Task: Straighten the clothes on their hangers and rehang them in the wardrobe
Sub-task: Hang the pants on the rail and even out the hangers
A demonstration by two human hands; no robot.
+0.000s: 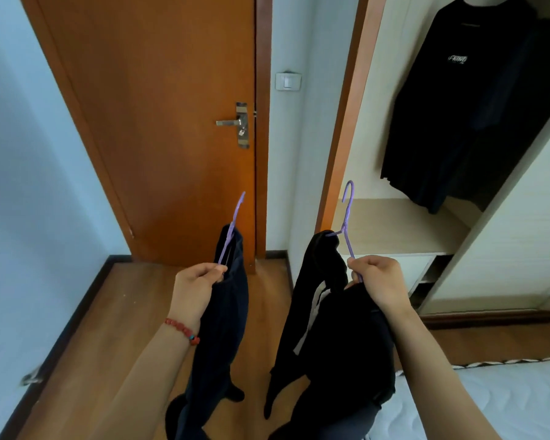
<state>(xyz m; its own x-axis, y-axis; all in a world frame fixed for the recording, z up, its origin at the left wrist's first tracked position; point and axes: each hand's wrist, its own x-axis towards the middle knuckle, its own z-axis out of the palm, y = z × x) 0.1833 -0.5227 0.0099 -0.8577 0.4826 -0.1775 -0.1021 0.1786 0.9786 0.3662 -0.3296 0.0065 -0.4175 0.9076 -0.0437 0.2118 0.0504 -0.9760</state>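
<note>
Head view: the left hand [197, 285] pinches a thin purple plastic hanger [232, 228] carrying a dark navy garment [226, 312]; the right hand [378, 281] grips a second purple hanger [346, 217] with bunched black clothing [337, 328]. Upper right, one black T-shirt [467, 100] already hangs in the wardrobe [400, 227]; these two remain, seemingly unstraightened.

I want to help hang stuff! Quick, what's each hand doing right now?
Left hand: closed, gripping a purple hanger with a dark garment.
Right hand: closed, gripping another purple hanger with a black garment.
</note>
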